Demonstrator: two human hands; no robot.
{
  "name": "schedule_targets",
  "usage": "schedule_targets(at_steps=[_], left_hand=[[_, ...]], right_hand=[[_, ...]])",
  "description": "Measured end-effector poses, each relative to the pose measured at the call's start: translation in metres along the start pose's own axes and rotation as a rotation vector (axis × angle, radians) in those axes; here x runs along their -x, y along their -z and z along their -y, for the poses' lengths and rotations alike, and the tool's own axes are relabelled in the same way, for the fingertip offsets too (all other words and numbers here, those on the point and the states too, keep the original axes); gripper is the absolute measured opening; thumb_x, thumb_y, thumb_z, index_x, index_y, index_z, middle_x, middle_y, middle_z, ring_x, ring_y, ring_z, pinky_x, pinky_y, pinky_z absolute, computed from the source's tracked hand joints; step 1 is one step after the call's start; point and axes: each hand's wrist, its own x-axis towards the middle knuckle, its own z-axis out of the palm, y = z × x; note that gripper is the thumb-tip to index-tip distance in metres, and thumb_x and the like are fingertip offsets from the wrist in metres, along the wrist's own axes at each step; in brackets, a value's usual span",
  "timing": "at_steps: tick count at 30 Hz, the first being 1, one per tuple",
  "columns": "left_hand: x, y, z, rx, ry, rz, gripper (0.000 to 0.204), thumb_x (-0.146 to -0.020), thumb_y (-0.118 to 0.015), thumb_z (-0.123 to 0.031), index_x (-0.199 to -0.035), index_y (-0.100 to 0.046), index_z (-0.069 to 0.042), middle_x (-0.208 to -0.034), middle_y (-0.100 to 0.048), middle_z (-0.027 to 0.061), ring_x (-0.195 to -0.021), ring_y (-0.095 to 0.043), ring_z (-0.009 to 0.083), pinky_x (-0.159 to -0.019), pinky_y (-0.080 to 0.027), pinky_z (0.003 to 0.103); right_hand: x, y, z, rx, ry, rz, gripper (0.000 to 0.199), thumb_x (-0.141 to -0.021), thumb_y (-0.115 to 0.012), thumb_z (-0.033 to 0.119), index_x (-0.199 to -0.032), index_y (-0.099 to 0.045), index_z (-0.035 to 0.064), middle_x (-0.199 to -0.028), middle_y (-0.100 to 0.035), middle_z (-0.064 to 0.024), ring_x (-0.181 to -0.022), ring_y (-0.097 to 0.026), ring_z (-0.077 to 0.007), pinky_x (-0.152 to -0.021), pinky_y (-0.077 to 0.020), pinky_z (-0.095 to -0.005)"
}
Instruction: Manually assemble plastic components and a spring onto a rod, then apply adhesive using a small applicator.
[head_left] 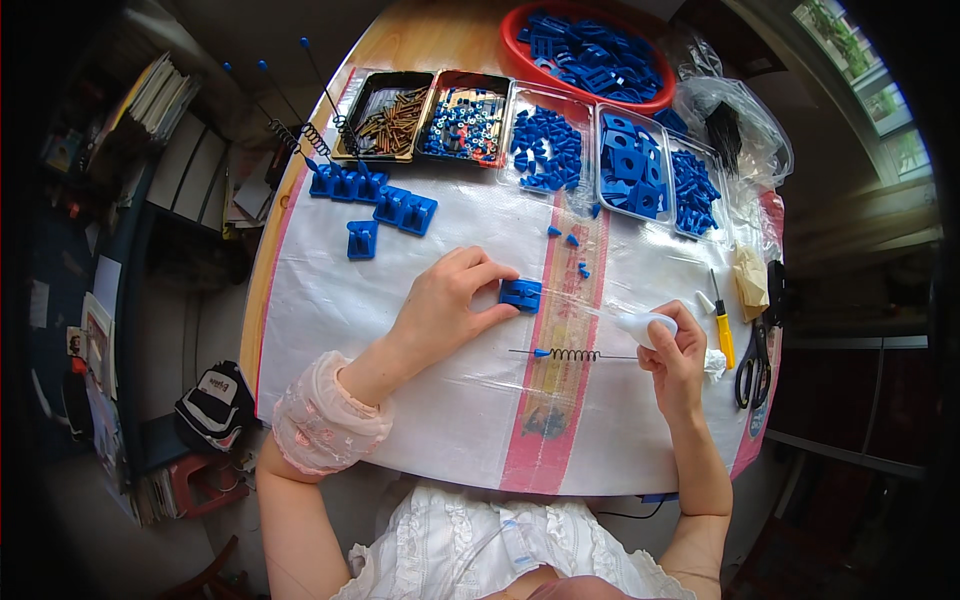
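Observation:
My left hand [448, 305] pinches a small blue plastic base [521, 294] between thumb and fingers, on the sheet. In my right hand [676, 355] is a white squeeze bottle [648, 328], its thin clear nozzle aimed left at the base but apart from it. Just below the nozzle lies a black wire with a coiled spring [575, 355] and a blue tip; its right end runs to my right hand, and I cannot tell if they touch. A few small blue cone-shaped pieces [572, 240] are scattered beyond the base.
Several finished-looking blue bases [404, 210] stand at the far left, some with spring wires. Behind are a tray of brass-coloured screws [397, 112], trays of blue parts [547, 148] and a red basin [655, 103]. A yellow screwdriver [725, 338] and black scissors [752, 375] lie right.

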Motion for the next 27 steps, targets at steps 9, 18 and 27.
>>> schedule_targets(at_steps=[9,18,27], left_hand=[[-0.0002,0.0002,-0.0007,-0.001,-0.004,0.000,0.037,-0.078,-0.089,-0.010,-0.112,-0.075,-0.008,-0.094,-0.063,0.0065,-0.088,-0.064,0.0214,-0.079,-0.054,0.033],[-0.0002,0.0008,-0.0008,-0.006,-0.008,-0.002,0.038,-0.078,-0.089,-0.011,-0.113,-0.075,-0.009,-0.094,-0.063,0.0062,-0.088,-0.064,0.0211,-0.078,-0.054,0.033],[-0.0004,0.0003,-0.0011,-0.001,-0.002,-0.003,0.038,-0.077,-0.089,-0.010,-0.112,-0.075,-0.009,-0.093,-0.063,0.0060,-0.087,-0.064,0.0211,-0.078,-0.054,0.033]], right_hand=[[-0.0001,-0.0003,0.0006,0.001,0.000,0.003,0.017,-0.101,-0.070,0.018,-0.099,-0.059,0.0057,-0.080,-0.058,0.0023,-0.063,-0.041,-0.0015,-0.054,-0.0290,-0.0207],[-0.0001,-0.0017,0.0003,0.001,0.002,-0.018,0.016,-0.101,-0.069,0.018,-0.099,-0.059,0.0059,-0.078,-0.056,0.0029,-0.062,-0.041,-0.0014,-0.054,-0.0288,-0.0207],[-0.0015,0.0013,-0.0028,0.047,0.022,-0.007,0.022,-0.101,-0.070,0.026,-0.099,-0.058,0.0071,-0.078,-0.060,0.0002,-0.057,-0.040,-0.0022,-0.050,-0.0272,-0.0206]])
